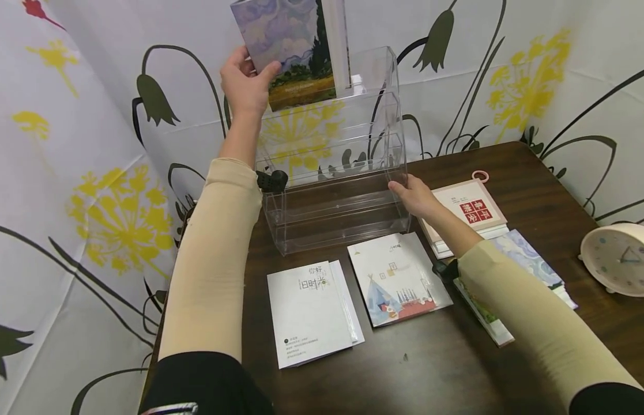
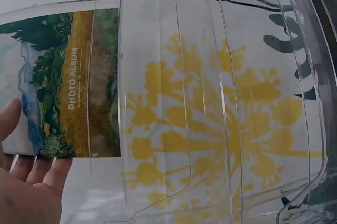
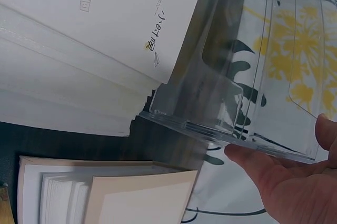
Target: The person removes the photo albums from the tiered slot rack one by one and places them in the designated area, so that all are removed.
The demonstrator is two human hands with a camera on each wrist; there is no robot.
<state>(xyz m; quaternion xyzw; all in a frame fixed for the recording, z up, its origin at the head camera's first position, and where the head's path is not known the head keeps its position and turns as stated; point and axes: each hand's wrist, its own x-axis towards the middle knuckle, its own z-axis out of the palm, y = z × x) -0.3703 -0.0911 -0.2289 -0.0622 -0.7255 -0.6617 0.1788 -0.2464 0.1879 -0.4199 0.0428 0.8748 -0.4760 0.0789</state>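
Note:
My left hand (image 1: 246, 83) grips a photo album (image 1: 296, 55) by its left edge, thumb on the front and fingers behind. Its cover is a painting of a lilac sky, dark cypress and golden field, and "PHOTO ALBUM" is printed on it in the left wrist view. The album's lower end is at the top tier of a clear tiered display rack (image 1: 337, 206), partly behind its transparent front. My right hand (image 1: 417, 199) holds the rack's right side wall, with the thumb at the front edge. In the right wrist view, the right fingers (image 3: 247, 158) lie along that wall.
Before the rack lie a white album (image 1: 308, 317) and one with a tent drawing (image 1: 391, 282). At the right are a beige album with red characters (image 1: 472, 208), painted-cover albums (image 1: 526, 253) partly under my forearm, and a round clock (image 1: 620, 259). A patterned curtain (image 1: 109, 46) hangs behind.

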